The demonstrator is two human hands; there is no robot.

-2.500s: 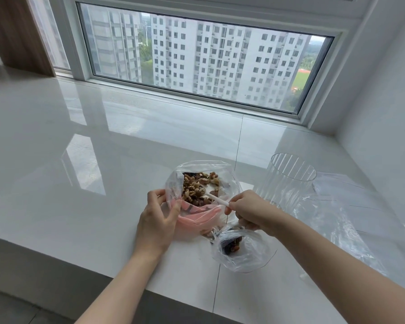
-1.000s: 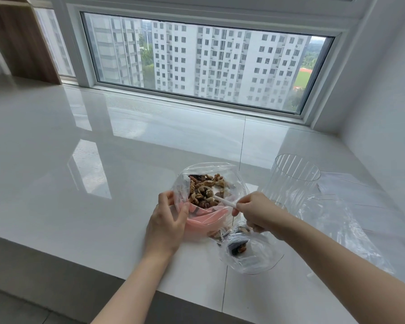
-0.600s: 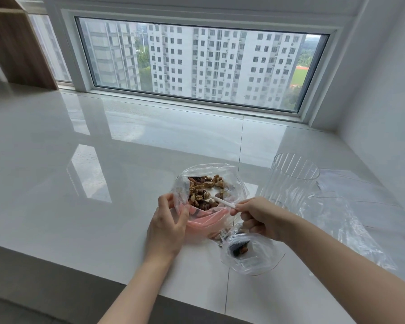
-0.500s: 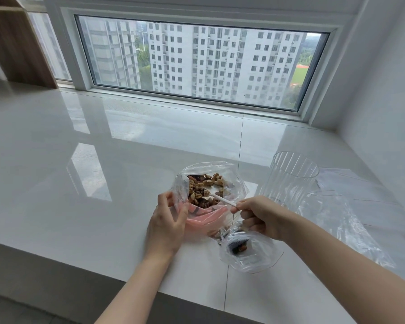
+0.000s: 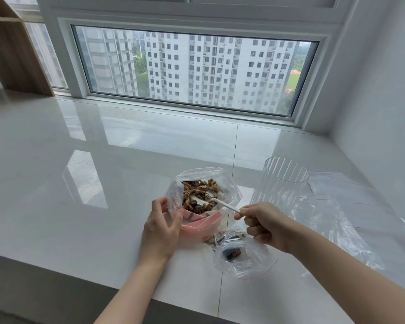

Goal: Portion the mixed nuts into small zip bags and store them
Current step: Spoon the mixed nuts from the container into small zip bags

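Wide window (image 5: 194, 71) — glossy white counter (image 5: 103, 160)

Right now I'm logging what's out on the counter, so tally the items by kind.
Plastic bags: 3 (big nut bag, small zip bag, loose one lying flat)
White plastic spoon: 1
Clear ribbed container: 1
Total: 5

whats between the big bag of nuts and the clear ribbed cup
Only bare counter lies between the big bag and the cup, seen from the head view.
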